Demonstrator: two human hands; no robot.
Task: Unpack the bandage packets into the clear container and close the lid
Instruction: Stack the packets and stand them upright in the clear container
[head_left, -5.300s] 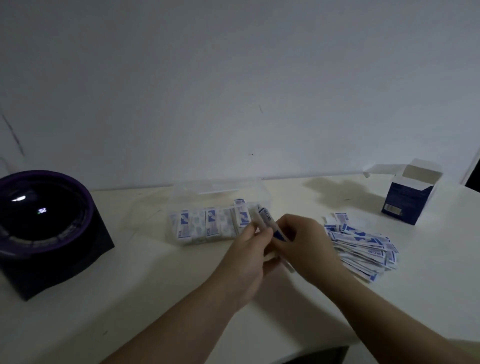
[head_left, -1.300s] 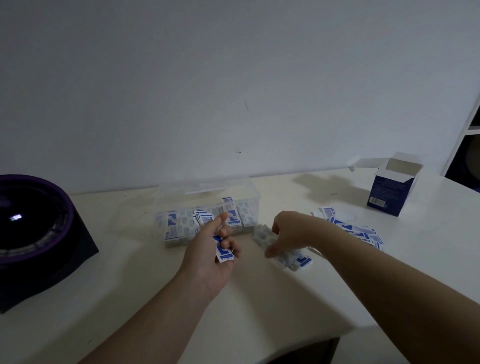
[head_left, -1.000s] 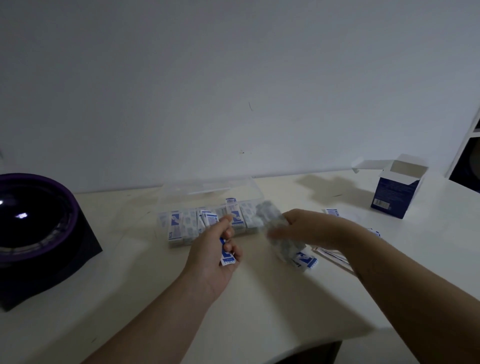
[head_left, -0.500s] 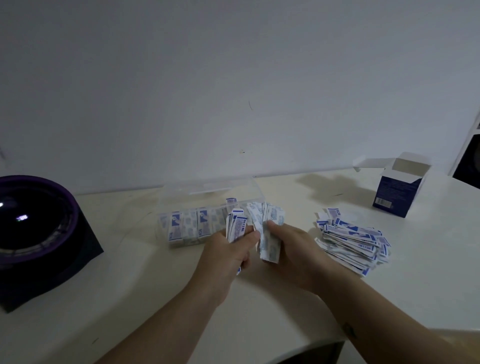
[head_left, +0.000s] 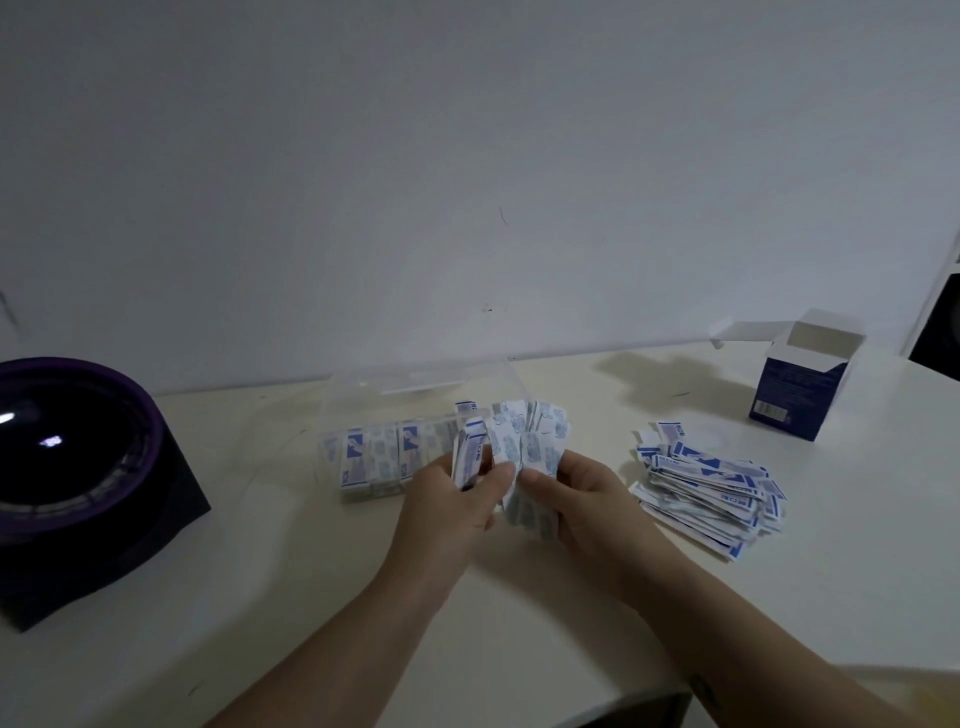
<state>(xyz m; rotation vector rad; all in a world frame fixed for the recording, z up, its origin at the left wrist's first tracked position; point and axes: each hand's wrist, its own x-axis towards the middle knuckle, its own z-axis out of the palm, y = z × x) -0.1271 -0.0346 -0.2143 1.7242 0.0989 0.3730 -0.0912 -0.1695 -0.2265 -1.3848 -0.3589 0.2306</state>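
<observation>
Fingers (head_left: 493, 475) of the left hand (head_left: 447, 514) and right hand (head_left: 587, 499) curl round a fanned bunch of packets (head_left: 530, 441), upright just in front of the container (head_left: 363, 410). Looks like they're squaring them up to slot in beside the rows inside. Loose pile (head_left: 711, 483) sits off right.

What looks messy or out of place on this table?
The pile of bandage packets on the right of the table lies loose and jumbled, outside the clear container, where the packed packets stand in tidy rows. The blue box stands open at the back right. Nothing looks torn.
</observation>
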